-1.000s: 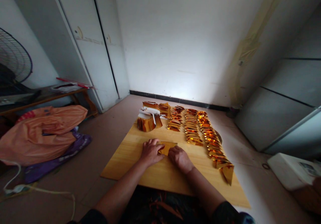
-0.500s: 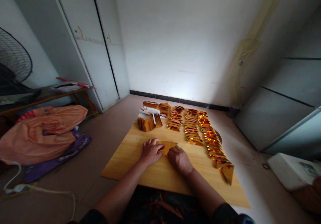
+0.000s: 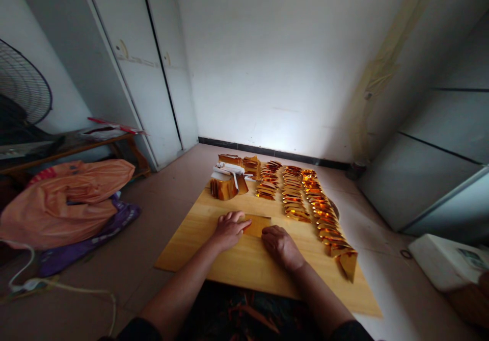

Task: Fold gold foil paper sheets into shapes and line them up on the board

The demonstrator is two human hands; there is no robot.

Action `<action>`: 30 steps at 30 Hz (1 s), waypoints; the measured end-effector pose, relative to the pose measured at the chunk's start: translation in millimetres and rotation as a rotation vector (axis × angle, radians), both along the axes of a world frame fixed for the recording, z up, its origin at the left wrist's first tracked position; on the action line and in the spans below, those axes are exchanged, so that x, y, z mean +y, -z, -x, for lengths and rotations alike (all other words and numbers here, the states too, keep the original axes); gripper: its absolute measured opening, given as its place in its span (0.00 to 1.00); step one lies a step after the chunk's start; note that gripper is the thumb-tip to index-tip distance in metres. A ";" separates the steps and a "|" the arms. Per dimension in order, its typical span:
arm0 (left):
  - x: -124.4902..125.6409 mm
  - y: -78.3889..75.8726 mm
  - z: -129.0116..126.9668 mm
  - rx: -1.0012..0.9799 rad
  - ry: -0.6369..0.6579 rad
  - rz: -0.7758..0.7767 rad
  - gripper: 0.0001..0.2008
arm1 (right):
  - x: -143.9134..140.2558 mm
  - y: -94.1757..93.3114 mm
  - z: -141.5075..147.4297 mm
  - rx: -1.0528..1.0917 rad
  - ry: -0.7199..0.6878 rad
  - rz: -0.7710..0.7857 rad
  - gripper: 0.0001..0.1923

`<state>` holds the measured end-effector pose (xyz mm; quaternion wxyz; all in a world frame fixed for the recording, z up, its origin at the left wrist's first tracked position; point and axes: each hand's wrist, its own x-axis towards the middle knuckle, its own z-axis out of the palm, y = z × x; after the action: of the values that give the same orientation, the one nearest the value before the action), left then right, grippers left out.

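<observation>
A flat sheet of gold foil paper (image 3: 259,225) lies on the wooden board (image 3: 198,249) in front of me. My left hand (image 3: 230,229) rests on the sheet's left end, its thumb stretched over the paper and its fingers bent at the edge, holding it down. At the right end, my right hand (image 3: 281,246) is closed, with curled fingers and knuckles up, touching or just beside the paper's edge. No object shows in it, though its fingertips are partly hidden. Rows of folded gold foil pieces (image 3: 294,193) stand beyond and to the right of my hands.
Stacks of gold paper (image 3: 223,188) with white strips (image 3: 228,168) on top occupy the board's far left. Orange (image 3: 76,193) and purple bags (image 3: 87,239) and a white cord (image 3: 76,289) lie on the left floor. A white box (image 3: 445,259) stands at right.
My right hand has slid a little to the right along the gold foil paper, baring more of it. My left hand stays in place, its thumb slightly straighter.
</observation>
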<state>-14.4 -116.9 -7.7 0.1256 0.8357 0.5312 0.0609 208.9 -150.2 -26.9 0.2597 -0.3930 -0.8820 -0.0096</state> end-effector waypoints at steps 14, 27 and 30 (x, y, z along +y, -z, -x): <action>-1.9 -0.3 -5.0 -0.071 -0.038 -0.071 0.23 | 10.5 -0.7 -13.2 -0.009 0.072 0.134 0.06; -3.1 1.7 -5.1 -0.103 -0.025 -0.120 0.17 | 5.7 -12.7 -5.3 -0.112 0.133 0.108 0.08; -2.3 2.2 -5.3 -0.113 -0.032 -0.126 0.16 | 5.2 -13.6 -4.6 -0.114 0.126 0.117 0.07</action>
<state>-9.1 -119.2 -9.9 0.1017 0.8285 0.5318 0.1431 213.5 -145.0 -13.3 0.1846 -0.4609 -0.8680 0.0031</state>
